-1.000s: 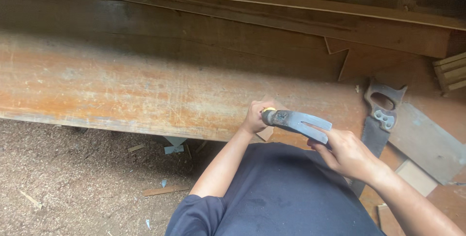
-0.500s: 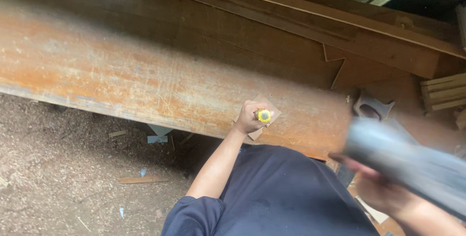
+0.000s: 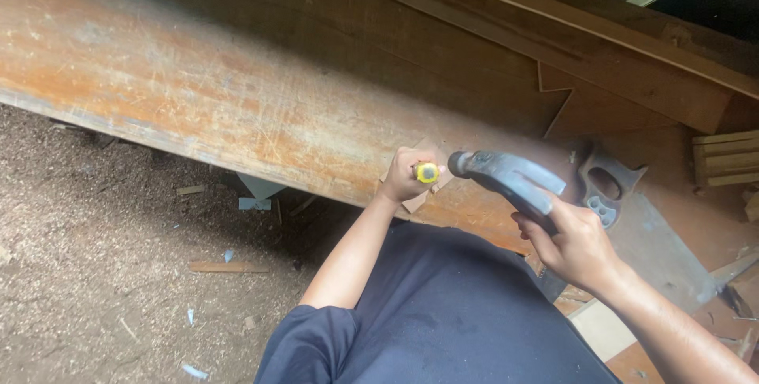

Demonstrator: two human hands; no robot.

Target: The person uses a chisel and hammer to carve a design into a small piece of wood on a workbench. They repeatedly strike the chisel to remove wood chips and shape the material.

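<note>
Sawdust-strewn dirt floor (image 3: 103, 273) under stacked brown planks (image 3: 506, 28), daylight at the top right corner.

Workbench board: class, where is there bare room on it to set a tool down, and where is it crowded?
Bare: the long worn board left of the left hand. Crowded: right of the hammer, where the saw and wood offcuts lie by the right hand.

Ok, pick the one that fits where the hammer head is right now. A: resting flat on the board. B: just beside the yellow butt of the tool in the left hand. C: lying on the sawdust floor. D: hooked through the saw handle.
B: the hammer in the right hand has its head right next to the yellow-ended tool gripped by the left hand.
</note>
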